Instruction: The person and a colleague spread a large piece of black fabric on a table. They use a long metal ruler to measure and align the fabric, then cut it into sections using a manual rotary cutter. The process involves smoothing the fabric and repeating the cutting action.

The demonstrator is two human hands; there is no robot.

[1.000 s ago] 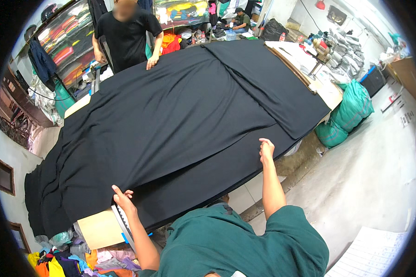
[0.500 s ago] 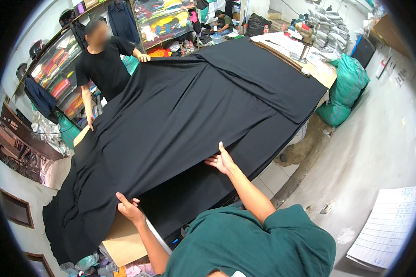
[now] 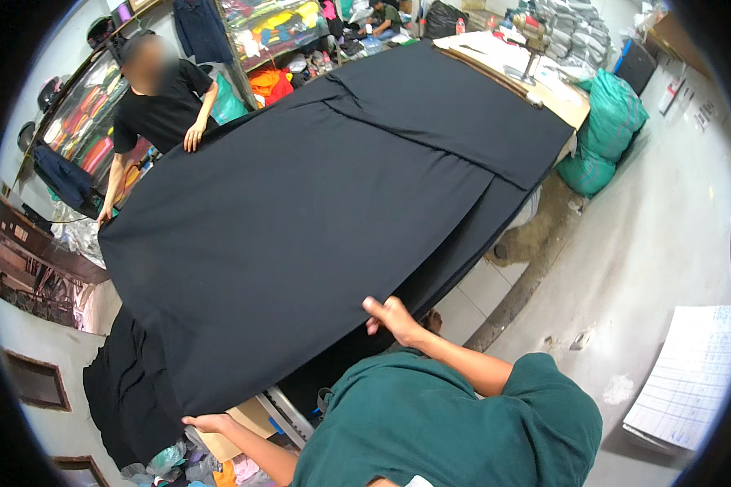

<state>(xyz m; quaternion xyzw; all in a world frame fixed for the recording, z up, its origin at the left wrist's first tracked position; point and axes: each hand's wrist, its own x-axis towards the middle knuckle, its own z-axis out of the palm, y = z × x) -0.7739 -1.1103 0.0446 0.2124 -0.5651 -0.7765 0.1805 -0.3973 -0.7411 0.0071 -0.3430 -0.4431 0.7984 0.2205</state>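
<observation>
A wide sheet of black fabric [image 3: 284, 243] covers the table, creased toward the back right and hanging in folds at the left end. My left hand [image 3: 207, 423] has its fingertips closed on the near left corner. My right hand [image 3: 388, 321] is at the near edge with thumb and fingers apart, slightly blurred, touching or just beside the fabric. Under the lifted edge, a beige board [image 3: 235, 426] and a metal strip [image 3: 288, 418] show.
Across the table a person in black [image 3: 154, 105] holds the fabric's far edge. Another person [image 3: 386, 28] crouches at the back. Green sacks [image 3: 605, 130] stand right, by papers and tools [image 3: 503, 57]. Shelves of wrapped fabrics [image 3: 85, 130] line the back; a paper sheet [image 3: 678, 373] lies lower right.
The fabric is pulled smoother and leftward. My left hand moved down and left; my right hand moved down. The person opposite shifted left, lowering the raised hand.
</observation>
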